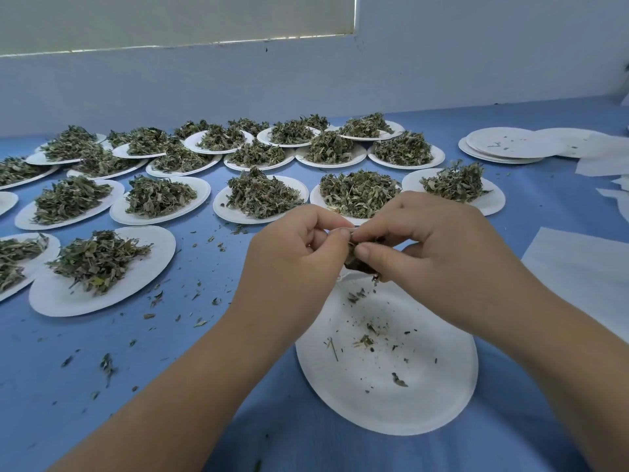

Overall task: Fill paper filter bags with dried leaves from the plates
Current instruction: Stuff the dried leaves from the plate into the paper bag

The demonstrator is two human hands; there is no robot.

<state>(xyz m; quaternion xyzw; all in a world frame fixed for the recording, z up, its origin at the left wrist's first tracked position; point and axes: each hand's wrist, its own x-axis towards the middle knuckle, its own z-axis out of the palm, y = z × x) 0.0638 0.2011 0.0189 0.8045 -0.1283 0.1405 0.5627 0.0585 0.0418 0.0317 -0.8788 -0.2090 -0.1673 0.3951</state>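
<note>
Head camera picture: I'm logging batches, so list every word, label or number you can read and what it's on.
No readable text anywhere.
The round white paper plates, blue table cover and white paper sheets show no print.
One small dark mark on the far stack of empty plates is too small to read; it may be leaf bits.

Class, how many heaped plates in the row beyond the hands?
5, left to right: first plate, second plate, third plate, fourth plate, fifth plate. A left-edge plate is cut off.
</note>
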